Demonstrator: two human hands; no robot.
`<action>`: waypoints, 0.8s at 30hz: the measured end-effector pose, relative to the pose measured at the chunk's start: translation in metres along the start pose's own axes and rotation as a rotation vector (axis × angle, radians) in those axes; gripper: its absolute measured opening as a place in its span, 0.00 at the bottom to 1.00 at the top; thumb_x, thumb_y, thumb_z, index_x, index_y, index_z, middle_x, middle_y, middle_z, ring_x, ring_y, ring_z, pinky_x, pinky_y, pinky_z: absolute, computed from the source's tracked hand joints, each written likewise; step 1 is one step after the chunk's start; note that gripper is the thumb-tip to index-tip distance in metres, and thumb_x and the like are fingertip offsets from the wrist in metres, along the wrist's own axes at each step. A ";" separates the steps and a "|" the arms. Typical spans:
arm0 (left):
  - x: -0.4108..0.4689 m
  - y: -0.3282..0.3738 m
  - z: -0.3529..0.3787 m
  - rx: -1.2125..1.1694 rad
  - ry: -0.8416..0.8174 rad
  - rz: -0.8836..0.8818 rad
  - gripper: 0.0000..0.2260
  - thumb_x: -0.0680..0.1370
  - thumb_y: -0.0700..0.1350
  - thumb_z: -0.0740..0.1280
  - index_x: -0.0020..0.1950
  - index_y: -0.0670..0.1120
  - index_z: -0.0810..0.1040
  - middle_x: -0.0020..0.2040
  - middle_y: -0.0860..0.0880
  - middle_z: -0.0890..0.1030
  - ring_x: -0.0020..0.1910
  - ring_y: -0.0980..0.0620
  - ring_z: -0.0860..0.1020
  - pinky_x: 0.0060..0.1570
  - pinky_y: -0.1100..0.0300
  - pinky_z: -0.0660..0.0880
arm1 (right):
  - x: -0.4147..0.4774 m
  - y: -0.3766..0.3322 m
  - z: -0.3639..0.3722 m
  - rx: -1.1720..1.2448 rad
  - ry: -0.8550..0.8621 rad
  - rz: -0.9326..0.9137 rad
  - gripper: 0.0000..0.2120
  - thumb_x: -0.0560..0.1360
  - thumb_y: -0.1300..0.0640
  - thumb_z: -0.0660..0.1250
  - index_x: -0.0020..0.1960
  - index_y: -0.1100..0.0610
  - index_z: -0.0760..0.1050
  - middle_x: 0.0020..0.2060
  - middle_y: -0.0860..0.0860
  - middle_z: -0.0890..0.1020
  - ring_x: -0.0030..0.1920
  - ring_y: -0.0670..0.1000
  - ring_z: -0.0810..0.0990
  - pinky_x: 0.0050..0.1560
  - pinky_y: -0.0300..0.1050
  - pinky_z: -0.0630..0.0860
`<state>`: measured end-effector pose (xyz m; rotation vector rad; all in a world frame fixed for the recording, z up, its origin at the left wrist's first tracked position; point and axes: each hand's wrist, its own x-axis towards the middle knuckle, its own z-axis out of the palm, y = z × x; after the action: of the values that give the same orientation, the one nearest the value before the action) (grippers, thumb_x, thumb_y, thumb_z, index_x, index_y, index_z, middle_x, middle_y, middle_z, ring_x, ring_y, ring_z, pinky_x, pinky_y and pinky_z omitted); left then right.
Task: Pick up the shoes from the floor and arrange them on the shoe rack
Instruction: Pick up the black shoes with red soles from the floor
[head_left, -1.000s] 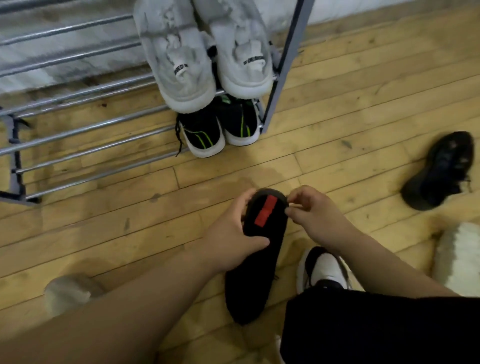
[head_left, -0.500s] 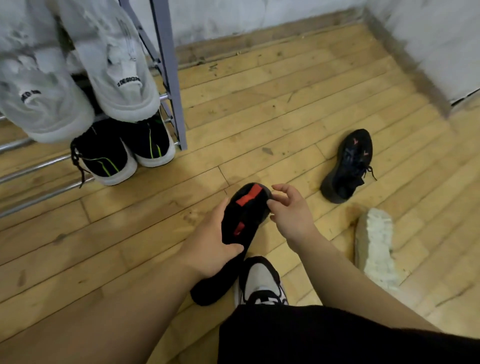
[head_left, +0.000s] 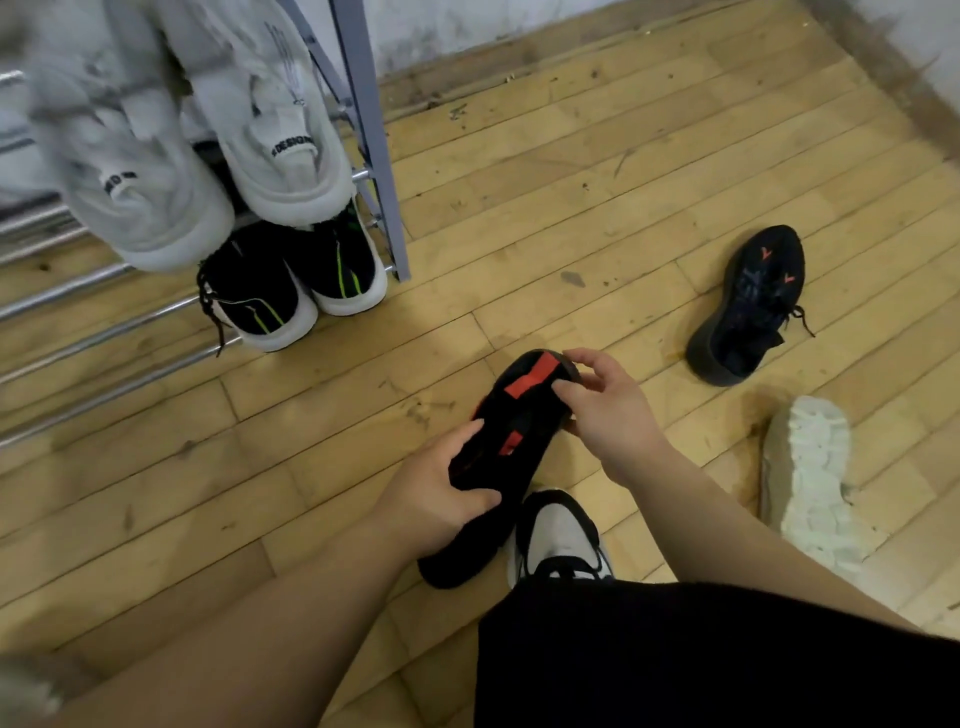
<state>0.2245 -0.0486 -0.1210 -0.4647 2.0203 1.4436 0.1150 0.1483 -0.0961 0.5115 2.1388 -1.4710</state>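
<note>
We found the black shoe (head_left: 511, 457) sole-up above the wooden floor (head_left: 571, 171), held by both hands: left hand (head_left: 441, 499) closed around its middle, right hand (head_left: 605, 402) pinching the toe. Its mate (head_left: 748, 306) lay well apart, right of the shoe rack (head_left: 371, 130).

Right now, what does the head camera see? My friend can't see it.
Both hands, left hand and right hand, hold a black shoe sole-up above a wooden floor. Another black shoe lies right; two pairs sit on the rack.
</note>
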 end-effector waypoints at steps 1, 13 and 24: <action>-0.006 0.000 -0.004 -0.034 -0.003 -0.020 0.39 0.72 0.50 0.78 0.78 0.65 0.63 0.72 0.58 0.74 0.69 0.56 0.75 0.69 0.52 0.74 | -0.003 -0.002 0.007 -0.019 0.004 -0.006 0.15 0.77 0.53 0.69 0.59 0.37 0.76 0.56 0.48 0.82 0.54 0.52 0.83 0.54 0.56 0.83; -0.181 0.006 -0.138 0.419 0.162 -0.092 0.47 0.67 0.61 0.78 0.79 0.69 0.55 0.70 0.64 0.69 0.69 0.57 0.71 0.67 0.59 0.69 | -0.105 -0.086 0.110 0.068 -0.603 0.149 0.19 0.82 0.63 0.64 0.69 0.46 0.74 0.61 0.55 0.81 0.56 0.57 0.84 0.49 0.53 0.85; -0.418 0.082 -0.260 0.663 0.465 0.044 0.43 0.72 0.51 0.76 0.76 0.75 0.54 0.66 0.69 0.71 0.60 0.65 0.75 0.59 0.65 0.71 | -0.292 -0.278 0.141 -0.481 -1.007 -0.673 0.20 0.81 0.50 0.67 0.71 0.36 0.71 0.61 0.44 0.81 0.46 0.47 0.87 0.43 0.39 0.81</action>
<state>0.4211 -0.2898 0.2689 -0.4886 2.7235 0.6360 0.2218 -0.0892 0.2427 -1.0053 1.7104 -1.0400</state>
